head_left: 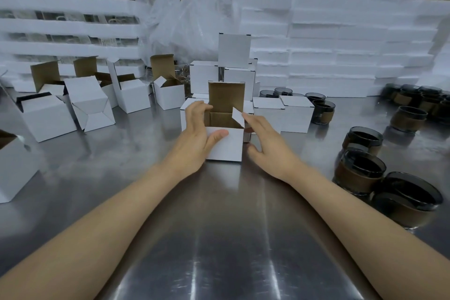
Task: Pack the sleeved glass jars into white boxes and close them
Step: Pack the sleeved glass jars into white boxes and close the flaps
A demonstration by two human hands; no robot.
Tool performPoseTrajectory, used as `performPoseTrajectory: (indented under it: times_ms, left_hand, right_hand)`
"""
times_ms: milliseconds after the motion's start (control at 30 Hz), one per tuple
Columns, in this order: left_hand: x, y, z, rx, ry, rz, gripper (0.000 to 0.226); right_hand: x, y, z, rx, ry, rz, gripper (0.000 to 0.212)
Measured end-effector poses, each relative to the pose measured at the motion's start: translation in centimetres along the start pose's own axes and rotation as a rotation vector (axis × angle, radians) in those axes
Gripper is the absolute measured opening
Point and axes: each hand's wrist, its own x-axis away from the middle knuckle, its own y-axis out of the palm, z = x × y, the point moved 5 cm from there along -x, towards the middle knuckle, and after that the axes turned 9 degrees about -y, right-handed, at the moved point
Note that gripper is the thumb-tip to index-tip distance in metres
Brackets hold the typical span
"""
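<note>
A small white box (227,145) stands open at the table's middle, its brown-lined lid upright and a side flap sticking up on the right. My left hand (198,129) grips the box's left side, thumb across the front face and fingers over the left rim. My right hand (264,140) is beside the box's right side with straight fingers, fingertips touching the right flap. I cannot see whether a jar is inside. Dark glass jars with brown sleeves (359,172) stand at the right.
Several open white boxes (87,105) lie at the left. Closed white boxes (233,51) are stacked behind the open one, with two more (295,114) to its right. White foam slabs (341,51) and plastic bags wall off the back. The steel table (219,238) stretches toward me.
</note>
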Motion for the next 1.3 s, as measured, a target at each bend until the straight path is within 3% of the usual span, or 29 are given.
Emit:
performPoseTrajectory:
  times_ms: [200,367,567,733,933,1133,1300]
  left_hand:
    - [0.3,0.5,0.0,0.122,-0.137,0.028,0.061]
    - [0.6,0.3,0.6,0.037,-0.047,0.16,0.065]
    - [0.5,-0.2,0.3,0.046,-0.07,0.218,0.072]
    - [0.4,-0.1,0.1,0.129,-0.111,0.213,0.071]
    - [0.8,-0.2,0.6,0.146,-0.063,0.234,0.069]
    - [0.7,-0.1,0.6,0.128,-0.036,0.245,0.07]
    - [0.6,0.1,0.4,0.126,-0.022,0.251,0.072]
  right_hand:
    - [0.1,0.2,-0.1,0.005,0.065,-0.013,0.074]
    - [0.1,-0.3,-0.4,0.01,0.141,-0.056,0.065]
    - [0.4,-5.2,0.1,0.664,0.446,-0.059,0.027]
    - [2.9,-7.6,2.0,0.786,0.811,-0.388,0.04]
    - [2.1,-6.9,0.5,0.67,0.673,-0.313,0.034]
    - [4.0,-8.5,2.0,0.682,0.853,-0.477,0.04]
    - [2.8,-6.7,1.3,0.654,0.68,-0.426,0.04]
